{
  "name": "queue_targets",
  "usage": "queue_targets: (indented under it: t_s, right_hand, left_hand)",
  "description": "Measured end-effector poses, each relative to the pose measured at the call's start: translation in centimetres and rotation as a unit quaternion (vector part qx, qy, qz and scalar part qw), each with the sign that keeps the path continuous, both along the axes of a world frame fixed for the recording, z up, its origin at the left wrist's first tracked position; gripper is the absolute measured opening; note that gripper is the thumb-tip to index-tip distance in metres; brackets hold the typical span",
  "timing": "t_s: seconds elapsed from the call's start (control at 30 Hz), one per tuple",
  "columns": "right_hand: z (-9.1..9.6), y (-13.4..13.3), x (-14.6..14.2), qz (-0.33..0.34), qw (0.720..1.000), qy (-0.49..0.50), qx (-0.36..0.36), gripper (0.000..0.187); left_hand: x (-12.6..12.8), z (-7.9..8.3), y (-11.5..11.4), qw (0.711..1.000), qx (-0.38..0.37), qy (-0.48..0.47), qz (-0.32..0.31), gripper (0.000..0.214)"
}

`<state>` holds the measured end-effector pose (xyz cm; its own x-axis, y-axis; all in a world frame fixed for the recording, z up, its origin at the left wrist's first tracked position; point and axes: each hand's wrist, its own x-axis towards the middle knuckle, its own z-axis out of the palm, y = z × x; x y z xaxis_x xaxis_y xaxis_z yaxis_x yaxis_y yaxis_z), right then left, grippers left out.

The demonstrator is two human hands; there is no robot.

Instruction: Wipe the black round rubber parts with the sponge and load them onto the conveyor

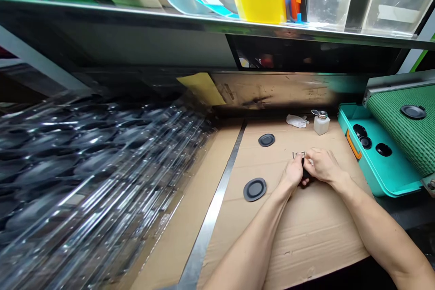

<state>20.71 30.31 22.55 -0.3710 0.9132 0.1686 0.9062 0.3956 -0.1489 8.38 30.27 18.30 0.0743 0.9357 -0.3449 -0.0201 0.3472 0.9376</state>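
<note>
My left hand [294, 171] and my right hand [321, 164] meet above the cardboard sheet [306, 235]. Both are closed on one small black part [305, 173], mostly hidden by the fingers. It may be one of the round parts, but too little shows to tell. To the left of my hands lie two flat black discs with raised rims: a nearer disc [255, 189] and a farther disc [267, 140]. Beyond my right hand stands a small white bottle [321, 123] with a metal top, its lid flipped up. A crumpled white tissue [297, 121] lies beside the bottle.
Stacked clear plastic trays [102, 190] holding black parts fill the left side. A teal bin [384, 176] with several black parts stands at right, beneath a green conveyor belt [404, 108] carrying a black disc [413, 111]. A shelf [204, 20] crosses overhead.
</note>
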Motion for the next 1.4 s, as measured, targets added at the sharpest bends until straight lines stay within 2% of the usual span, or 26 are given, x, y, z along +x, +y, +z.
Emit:
queue_targets:
  t_s: [0.1, 0.2, 0.3, 0.37, 0.4, 0.47, 0.57, 0.67, 0.77, 0.87, 0.97, 1.07, 1.13, 1.2, 1.27, 1.3, 1.4]
  right_hand:
    - [-0.2, 0.1, 0.4, -0.007, 1.0, 0.016, -0.002, 0.018]
    - [-0.3, 0.5, 1.5, -0.008, 0.998, 0.059, 0.029, 0.019]
    - [-0.6, 1.5, 3.0, -0.065, 0.992, 0.084, 0.066, 0.022]
    - [-1.0, 2.3, 4.0, -0.126, 0.988, 0.066, 0.057, 0.022]
    - [-1.2, 2.6, 4.5, -0.154, 0.986, 0.049, 0.042, 0.022]
    - [-1.7, 3.2, 5.2, -0.182, 0.983, 0.013, 0.009, 0.023]
    - [-2.3, 3.5, 5.6, -0.162, 0.986, -0.03, 0.002, 0.027]
    - [-2.2, 3.2, 5.0, -0.137, 0.989, -0.039, 0.045, 0.036]
    - [-1.4, 2.2, 3.8, -0.085, 0.995, -0.005, 0.059, 0.035]
    - [-0.6, 0.9, 2.6, 0.006, 0.999, 0.029, 0.015, 0.027]
    - [-0.5, 0.1, 1.7, 0.057, 0.998, 0.026, -0.022, 0.03]
    - [-1.1, 0.2, 1.3, 0.048, 0.998, 0.016, -0.038, 0.035]
    - [-1.6, 0.5, 1.3, 0.037, 0.998, 0.023, -0.046, 0.035]
    - [-2.1, 0.9, 1.4, 0.029, 0.998, 0.039, -0.047, 0.033]
    - [-2.5, 1.1, 1.5, 0.023, 0.997, 0.06, -0.043, 0.03]
    - [-2.7, 1.2, 1.5, 0.02, 0.996, 0.07, -0.043, 0.03]
    - [-3.3, 1.5, 1.5, 0.014, 0.995, 0.092, -0.044, 0.03]
  left_hand:
    - [-0.3, 0.0, 0.0, 0.999, -0.014, -0.047, -0.004, 0.051]
    - [-0.8, 0.2, 0.0, 0.993, 0.004, -0.119, 0.006, 0.055]
    - [-1.6, 0.6, -0.1, 0.99, 0.085, -0.109, 0.036, 0.064]
    - [-1.9, 0.9, -0.4, 0.98, 0.185, -0.014, 0.071, 0.073]
    - [-2.0, 1.0, -0.6, 0.964, 0.244, 0.051, 0.091, 0.079]
    - [-2.1, 1.1, -1.0, 0.911, 0.354, 0.172, 0.122, 0.086]
    - [-2.0, 1.0, -1.4, 0.839, 0.453, 0.269, 0.139, 0.084]
    - [-2.1, 0.8, -1.4, 0.814, 0.48, 0.296, 0.138, 0.089]
    - [-2.3, 0.7, -1.2, 0.816, 0.477, 0.294, 0.139, 0.092]
    - [-2.4, 0.6, -1.0, 0.82, 0.469, 0.296, 0.143, 0.093]
    - [-2.4, 0.5, -0.9, 0.825, 0.463, 0.293, 0.14, 0.094]
    - [-2.5, 0.5, -0.9, 0.838, 0.448, 0.279, 0.141, 0.094]
    - [-2.5, 0.7, -1.0, 0.847, 0.434, 0.274, 0.141, 0.085]
    - [-2.6, 1.0, -1.2, 0.862, 0.414, 0.265, 0.122, 0.061]
    - [-2.6, 1.4, -1.5, 0.889, 0.384, 0.231, 0.092, 0.035]
    - [-2.6, 1.5, -1.7, 0.901, 0.37, 0.212, 0.081, 0.03]
    - [-3.3, 1.5, -1.0, 0.924, 0.325, 0.18, 0.086, 0.041]
